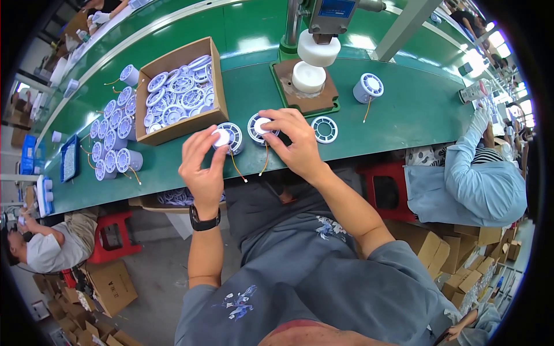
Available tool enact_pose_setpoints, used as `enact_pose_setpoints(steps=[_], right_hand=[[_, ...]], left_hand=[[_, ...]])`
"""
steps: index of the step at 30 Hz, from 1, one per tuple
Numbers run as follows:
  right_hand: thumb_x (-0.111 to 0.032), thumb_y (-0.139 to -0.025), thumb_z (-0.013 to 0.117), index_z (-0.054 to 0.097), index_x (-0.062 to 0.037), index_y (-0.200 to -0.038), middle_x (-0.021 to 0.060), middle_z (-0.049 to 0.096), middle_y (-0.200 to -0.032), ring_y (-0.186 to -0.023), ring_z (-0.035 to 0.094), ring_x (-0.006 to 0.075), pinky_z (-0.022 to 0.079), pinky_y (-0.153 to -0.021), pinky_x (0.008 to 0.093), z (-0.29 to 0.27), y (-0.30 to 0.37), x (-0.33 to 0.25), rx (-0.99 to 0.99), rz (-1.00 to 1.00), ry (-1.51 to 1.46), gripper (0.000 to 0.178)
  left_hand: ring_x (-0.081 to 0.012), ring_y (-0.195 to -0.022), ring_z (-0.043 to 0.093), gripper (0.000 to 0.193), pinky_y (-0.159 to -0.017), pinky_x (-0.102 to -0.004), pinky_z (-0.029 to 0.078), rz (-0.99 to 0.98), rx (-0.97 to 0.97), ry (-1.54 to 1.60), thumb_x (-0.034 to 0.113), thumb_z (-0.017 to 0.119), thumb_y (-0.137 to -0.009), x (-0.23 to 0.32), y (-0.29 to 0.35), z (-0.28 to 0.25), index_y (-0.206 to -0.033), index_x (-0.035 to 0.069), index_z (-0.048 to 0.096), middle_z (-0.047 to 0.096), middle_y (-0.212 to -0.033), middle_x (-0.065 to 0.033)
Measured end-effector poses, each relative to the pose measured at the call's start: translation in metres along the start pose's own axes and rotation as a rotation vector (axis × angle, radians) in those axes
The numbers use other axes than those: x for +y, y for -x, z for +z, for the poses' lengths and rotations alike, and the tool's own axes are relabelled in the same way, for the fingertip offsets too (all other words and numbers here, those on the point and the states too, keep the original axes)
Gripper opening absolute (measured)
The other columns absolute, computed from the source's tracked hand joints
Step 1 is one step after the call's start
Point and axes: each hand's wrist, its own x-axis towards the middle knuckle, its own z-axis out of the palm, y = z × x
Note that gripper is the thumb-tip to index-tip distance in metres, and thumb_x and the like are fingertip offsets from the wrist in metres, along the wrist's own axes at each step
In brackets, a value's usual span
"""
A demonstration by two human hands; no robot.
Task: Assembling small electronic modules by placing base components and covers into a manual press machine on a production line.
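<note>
My left hand [200,163] pinches a small white disc [221,136] at the left side of a pale cylindrical housing [235,136] with a slotted ring on top. Another small white disc [262,125] is between the thumb and fingers of my right hand [298,141], over a second such housing [253,133]. Whether either disc touches its housing I cannot tell. From each housing a thin cable with a white plug hangs toward the table's front edge. Just right of my right hand, a loose slotted ring [324,130] lies flat.
Beyond my hands stands a hand press [323,29] with white round blocks. A cardboard box [221,95] of slotted rings is at the back left, beside several housings [115,135] and a blue tray [70,160]. One housing [363,91] stands right. A co-worker [470,184] sits at right.
</note>
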Motion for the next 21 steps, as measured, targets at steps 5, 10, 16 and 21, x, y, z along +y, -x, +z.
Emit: enact_pose_setpoints(steps=[5, 10, 16, 21], right_hand=[[-0.002, -0.078, 0.075, 0.071, -0.0029, -0.095, 0.0081, 0.071, -0.114, -0.102, 0.062, 0.0287, 0.052, -0.086, 0.0377, 0.000, 0.001, 0.000, 0.004, 0.006, -0.024, 0.018], [0.000, -0.077, 0.075, 0.070, -0.0022, -0.094, 0.0090, 0.071, -0.115, -0.103, 0.062, 0.0292, 0.052, -0.085, 0.0373, -0.001, 0.000, 0.000, 0.003, 0.003, -0.023, 0.018], [-0.001, -0.078, 0.075, 0.069, -0.0018, -0.101, 0.0119, 0.069, -0.119, -0.108, 0.062, 0.0312, 0.051, -0.090, 0.0386, -0.003, 0.002, 0.001, -0.022, 0.033, -0.040, 0.024], [-0.005, -0.078, 0.075, 0.061, -0.0010, -0.120, 0.0187, 0.061, -0.130, -0.117, 0.059, 0.0353, 0.047, -0.099, 0.0411, -0.001, 0.000, -0.005, -0.045, 0.047, -0.058, 0.044]], left_hand=[[-0.0298, -0.109, 0.064, 0.023, -0.097, -0.0393, 0.048, -0.029, -0.022, 0.024, -0.002, 0.074, -0.078, -0.003, 0.002, 0.008, -0.101, 0.000, 0.074, 0.073, -0.111, -0.0131], [-0.0303, -0.110, 0.064, 0.020, -0.097, -0.0396, 0.048, -0.021, -0.064, 0.026, -0.003, 0.073, -0.079, -0.004, -0.004, 0.003, -0.098, 0.000, 0.074, 0.072, -0.112, -0.0132], [-0.0293, -0.111, 0.064, 0.021, -0.097, -0.0391, 0.048, 0.008, -0.137, 0.024, -0.003, 0.072, -0.079, -0.009, -0.006, 0.000, -0.099, 0.000, 0.073, 0.071, -0.116, -0.0134], [-0.0279, -0.111, 0.064, 0.025, -0.097, -0.0377, 0.048, -0.160, -0.116, 0.190, -0.001, 0.071, -0.081, -0.006, -0.012, -0.008, -0.105, 0.000, 0.071, 0.070, -0.118, -0.0136]])
